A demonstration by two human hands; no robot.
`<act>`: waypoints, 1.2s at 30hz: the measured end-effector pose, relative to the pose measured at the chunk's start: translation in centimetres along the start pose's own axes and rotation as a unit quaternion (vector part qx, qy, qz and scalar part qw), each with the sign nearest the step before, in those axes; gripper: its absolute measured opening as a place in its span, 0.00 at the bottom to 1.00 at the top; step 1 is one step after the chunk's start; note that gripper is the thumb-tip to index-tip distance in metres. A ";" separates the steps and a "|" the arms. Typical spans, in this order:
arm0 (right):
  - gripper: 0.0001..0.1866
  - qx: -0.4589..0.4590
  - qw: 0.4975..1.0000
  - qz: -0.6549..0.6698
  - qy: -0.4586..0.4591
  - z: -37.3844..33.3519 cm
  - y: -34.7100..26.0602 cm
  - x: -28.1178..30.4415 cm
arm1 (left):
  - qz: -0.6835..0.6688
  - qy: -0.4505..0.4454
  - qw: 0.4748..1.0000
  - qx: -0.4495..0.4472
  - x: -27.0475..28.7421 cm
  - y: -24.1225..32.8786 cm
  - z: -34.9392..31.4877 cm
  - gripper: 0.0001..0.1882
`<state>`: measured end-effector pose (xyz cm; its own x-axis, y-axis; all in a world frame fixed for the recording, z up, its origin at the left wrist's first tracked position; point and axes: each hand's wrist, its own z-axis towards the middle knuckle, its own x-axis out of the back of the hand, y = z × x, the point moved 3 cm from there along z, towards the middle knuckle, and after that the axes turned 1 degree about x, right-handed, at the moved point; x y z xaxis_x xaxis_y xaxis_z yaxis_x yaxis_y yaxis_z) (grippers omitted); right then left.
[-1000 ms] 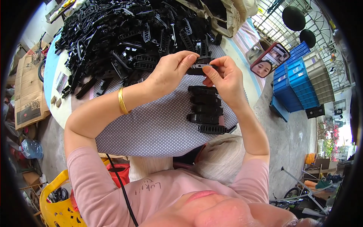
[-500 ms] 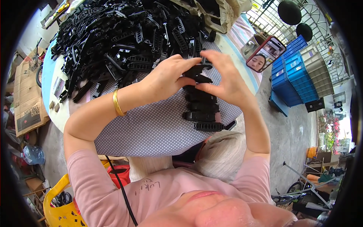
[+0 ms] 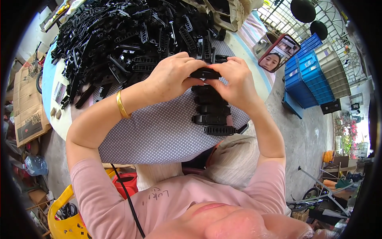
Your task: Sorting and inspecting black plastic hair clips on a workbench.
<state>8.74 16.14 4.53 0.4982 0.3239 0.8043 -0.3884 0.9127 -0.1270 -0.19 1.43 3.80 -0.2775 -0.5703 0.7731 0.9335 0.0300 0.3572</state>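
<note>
A black plastic part (image 3: 205,73) is pinched at both ends between my two hands, above the near middle of the table. My left hand (image 3: 172,76) grips its left end with thumb and fingers. At the other end, my right hand (image 3: 238,83) has closed its thumb and fingertips on the part. Just below it, a row of similar black plastic parts (image 3: 211,109) lies stacked toward me on the dotted grey cloth (image 3: 159,137). Beyond my hands spreads a big heap of loose black plastic parts (image 3: 115,44), some with ladder-like slots.
A phone (image 3: 279,52) in a red case stands at the table's right edge. At the far side an open brown paper bag (image 3: 234,14) holds black pieces. Blue crates (image 3: 304,79) are stacked on the floor at right. A flattened cardboard box (image 3: 30,107) leans at left.
My hands have come closer together. The black piece that sat loosely between spread fingers is now pressed level between both hands, and my right fingers have folded in.
</note>
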 end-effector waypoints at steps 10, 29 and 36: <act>0.20 -0.109 0.985 0.014 -0.135 -0.7 7.8 -1.7 | -0.065 -0.035 0.997 0.035 -3.0 -0.7 -1.0 0.16; 0.21 -0.298 0.933 0.157 -0.124 0.4 9.8 -2.2 | -0.180 -0.026 0.975 0.127 -3.3 -0.8 -1.4 0.14; 0.21 -0.342 0.848 0.401 -0.048 0.4 4.6 -0.6 | -0.379 0.064 0.883 0.268 -3.0 -2.7 -1.3 0.27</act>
<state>6.33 20.03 3.69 0.2087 0.9172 0.3395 -0.0148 0.3500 -0.9366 -1.63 2.06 -0.19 -0.7171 -0.6801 0.1523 0.2392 -0.0348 0.9704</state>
